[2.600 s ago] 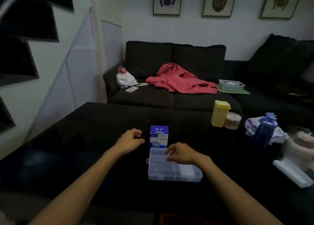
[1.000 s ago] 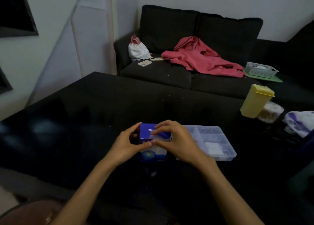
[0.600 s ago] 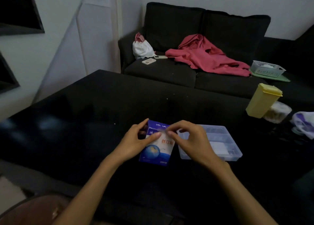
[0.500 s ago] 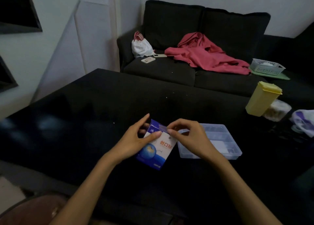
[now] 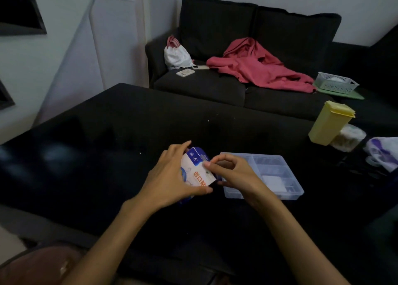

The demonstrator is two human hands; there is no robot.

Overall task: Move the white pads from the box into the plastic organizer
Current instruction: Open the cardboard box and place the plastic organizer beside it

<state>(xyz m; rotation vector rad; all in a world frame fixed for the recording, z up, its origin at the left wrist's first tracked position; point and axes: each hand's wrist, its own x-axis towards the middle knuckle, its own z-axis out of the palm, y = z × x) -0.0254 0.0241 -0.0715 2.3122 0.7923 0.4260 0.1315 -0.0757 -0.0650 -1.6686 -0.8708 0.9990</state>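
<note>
Blue and white cardboard, the box (image 5: 197,172) is held tilted above the black table (image 5: 107,133), probably so its end faces the other hand. The left hand (image 5: 172,177) grips it, thumb under, fingers curled over the far side. The right hand (image 5: 232,174) pinches at the box's end near its fingertips (image 5: 207,164), thumb and forefinger together, likely opening the flap. Just beyond the right fingers lies the clear plastic organizer (image 5: 295,195) with one white pad (image 5: 273,182) inside.

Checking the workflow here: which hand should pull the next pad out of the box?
Probably the right hand: its fingers already pinch at the box end, beside the plastic organizer. The left hand grips the box, steadying it.
</note>
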